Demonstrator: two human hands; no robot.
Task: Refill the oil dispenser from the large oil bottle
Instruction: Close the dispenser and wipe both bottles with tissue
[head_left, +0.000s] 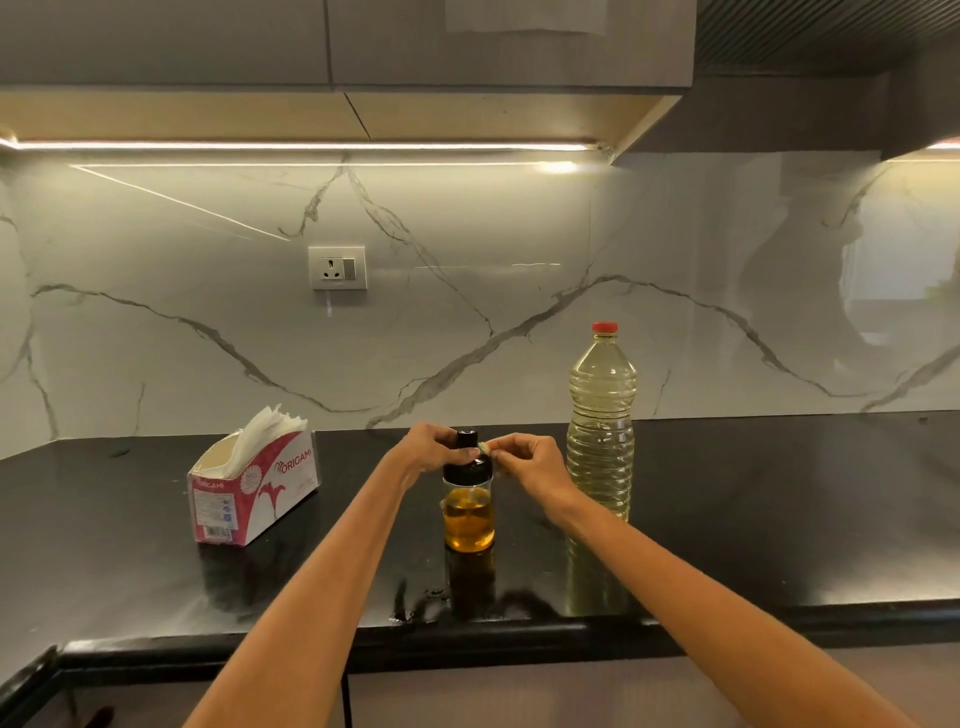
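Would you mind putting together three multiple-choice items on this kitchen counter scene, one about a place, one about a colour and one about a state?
1. Where does the large oil bottle stand, seen from the camera?
A. To the right of the oil dispenser
B. To the left of the tissue box
C. Lying in front of the dispenser

2. What colour is the large bottle's cap?
A. Black
B. Red
C. Green

3. What state is the dispenser's black lid in?
A. Lying on the countertop
B. On the dispenser, with both hands at it
C. Resting on the tissue box

Answers:
1. A, the bottle is upright on the right side, just behind the right hand.
2. B, the cap atop the pale oil is red.
3. B, the left hand grips the lid, which sits atop the glass body, and the right hand's fingers meet it.
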